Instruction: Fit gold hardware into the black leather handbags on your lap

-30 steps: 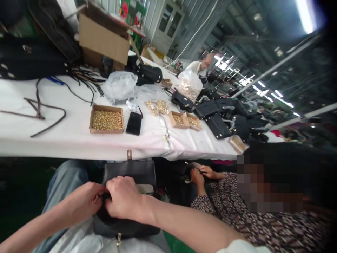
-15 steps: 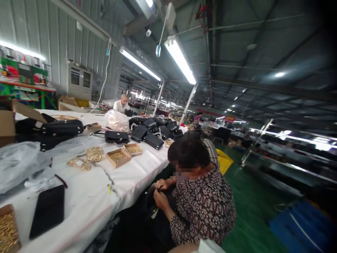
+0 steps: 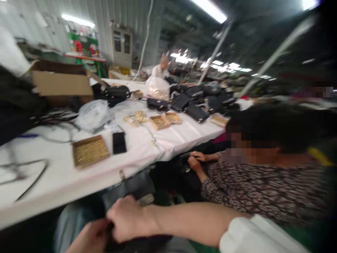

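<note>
The long white bench (image 3: pixel 137 154) is in front of both hands, and it leans less in the view than it did a second ago. Off to the right of the right hand sits a person in a patterned top (image 3: pixel 250 186). Half a second ago the view had swung toward that person, and neither hand showed. Now it has swung back, smeary from the turn, to the black bag (image 3: pixel 137 184), low over the worker's legs under the hands. The right hand (image 3: pixel 129 216) is curled tight on a dark part of it. The left hand (image 3: pixel 91 237) meets it there, but blur hides whether it grips. So the work probably paused just for a look. Past the hands are a tray (image 3: pixel 88 142) of gold bits (image 3: pixel 91 153) and the bag's small clasp (image 3: pixel 121 175).
</note>
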Demonstrator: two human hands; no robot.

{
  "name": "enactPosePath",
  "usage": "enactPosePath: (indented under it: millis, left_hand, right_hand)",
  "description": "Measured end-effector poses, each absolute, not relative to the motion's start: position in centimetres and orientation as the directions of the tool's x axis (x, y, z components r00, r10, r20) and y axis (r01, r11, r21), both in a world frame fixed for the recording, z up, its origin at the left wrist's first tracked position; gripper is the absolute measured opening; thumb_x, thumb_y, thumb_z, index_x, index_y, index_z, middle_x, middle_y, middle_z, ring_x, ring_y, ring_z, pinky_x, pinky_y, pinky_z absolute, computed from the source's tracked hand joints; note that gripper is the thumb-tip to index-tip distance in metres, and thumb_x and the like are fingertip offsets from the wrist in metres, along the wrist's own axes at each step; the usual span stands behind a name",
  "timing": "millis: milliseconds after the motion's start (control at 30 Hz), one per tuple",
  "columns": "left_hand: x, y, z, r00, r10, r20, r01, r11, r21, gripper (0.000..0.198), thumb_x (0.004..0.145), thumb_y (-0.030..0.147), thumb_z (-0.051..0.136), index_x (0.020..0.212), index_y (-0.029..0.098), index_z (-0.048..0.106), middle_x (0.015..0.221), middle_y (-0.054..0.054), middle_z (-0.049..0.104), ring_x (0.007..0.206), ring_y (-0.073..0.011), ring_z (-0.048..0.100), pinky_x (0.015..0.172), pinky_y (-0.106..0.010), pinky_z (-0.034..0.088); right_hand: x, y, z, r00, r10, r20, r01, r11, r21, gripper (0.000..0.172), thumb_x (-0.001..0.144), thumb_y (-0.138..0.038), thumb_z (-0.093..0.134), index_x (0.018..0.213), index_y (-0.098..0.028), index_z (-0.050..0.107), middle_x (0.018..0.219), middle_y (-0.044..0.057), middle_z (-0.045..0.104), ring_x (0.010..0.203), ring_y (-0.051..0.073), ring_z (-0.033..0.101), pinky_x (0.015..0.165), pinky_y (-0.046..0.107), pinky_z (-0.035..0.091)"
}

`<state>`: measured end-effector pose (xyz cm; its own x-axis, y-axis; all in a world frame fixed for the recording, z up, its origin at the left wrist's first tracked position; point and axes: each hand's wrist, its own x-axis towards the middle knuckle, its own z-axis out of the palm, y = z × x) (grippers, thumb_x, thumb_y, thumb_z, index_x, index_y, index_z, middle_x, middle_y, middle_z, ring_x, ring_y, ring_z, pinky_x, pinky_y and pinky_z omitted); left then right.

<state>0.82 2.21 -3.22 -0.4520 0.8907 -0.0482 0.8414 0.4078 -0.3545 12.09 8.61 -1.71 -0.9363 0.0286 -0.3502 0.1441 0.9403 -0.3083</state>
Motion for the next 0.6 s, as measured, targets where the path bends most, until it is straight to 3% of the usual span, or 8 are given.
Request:
enactPosePath:
  millis: [33, 100, 167, 367, 600]
  left_hand:
    - [0.2, -1.3, -4.4, -0.369, 0.917, -0.153, 0.925, 0.346, -0.155, 0.047, 0.108, 0.027, 0.067, 0.063, 0.015, 0.061, 0.057, 0.009, 0.052, 0.047, -0.0090, 0.041, 0.065, -0.025, 0.057]
    - [-0.5, -6.4, -6.0, -0.191, 0.953, -0.236, 0.902, 0.265, 0.341, 0.022, 0.088, 0.004, 0.063, 0.070, 0.016, 0.067, 0.062, 0.007, 0.055, 0.056, -0.0119, 0.048, 0.053, -0.020, 0.041]
    - [-1.0, -8.7, -7.2, -0.151, 0.962, -0.228, 0.733, 0.264, 0.628, 0.020, 0.082, 0.000, 0.055, 0.076, 0.014, 0.069, 0.067, 0.004, 0.058, 0.064, -0.0123, 0.050, 0.056, -0.021, 0.036]
    - [-2.3, -9.1, -7.6, -0.227, 0.937, -0.264, 0.628, 0.348, 0.696, 0.012, 0.082, 0.011, 0.062, 0.078, 0.018, 0.071, 0.068, -0.002, 0.061, 0.062, -0.0161, 0.040, 0.059, -0.033, 0.026]
    - [-2.3, -9.4, -7.9, -0.200, 0.954, -0.224, 0.553, 0.298, 0.778, 0.014, 0.079, 0.007, 0.061, 0.072, 0.016, 0.068, 0.065, 0.000, 0.060, 0.061, -0.0143, 0.035, 0.059, -0.031, 0.031]
  right_hand:
    - [12.1, 7.6, -2.3, -0.947, 0.070, -0.312, 0.164, 0.944, -0.285, 0.026, 0.087, -0.036, 0.076, 0.104, -0.016, 0.080, 0.100, 0.014, 0.084, 0.100, 0.036, 0.082, 0.078, 0.041, 0.062]
    - [12.1, 6.8, -3.3, -0.965, 0.104, -0.242, 0.172, 0.944, -0.280, 0.019, 0.088, -0.027, 0.071, 0.102, -0.018, 0.079, 0.105, 0.012, 0.084, 0.107, 0.033, 0.081, 0.087, 0.040, 0.060]
    - [12.0, 7.1, -4.0, -0.975, 0.074, -0.209, 0.135, 0.945, -0.299, 0.015, 0.090, -0.022, 0.069, 0.101, -0.018, 0.078, 0.107, 0.012, 0.083, 0.110, 0.031, 0.079, 0.092, 0.038, 0.057]
    - [11.6, 6.8, -3.8, -0.980, 0.030, -0.198, 0.085, 0.958, -0.274, 0.004, 0.094, -0.023, 0.070, 0.097, -0.021, 0.072, 0.104, 0.008, 0.080, 0.106, 0.027, 0.075, 0.088, 0.036, 0.051]
    - [11.6, 6.4, -3.7, -0.970, 0.072, -0.234, 0.127, 0.965, -0.229, 0.007, 0.093, -0.025, 0.070, 0.098, -0.021, 0.072, 0.107, 0.008, 0.081, 0.107, 0.028, 0.074, 0.084, 0.038, 0.047]
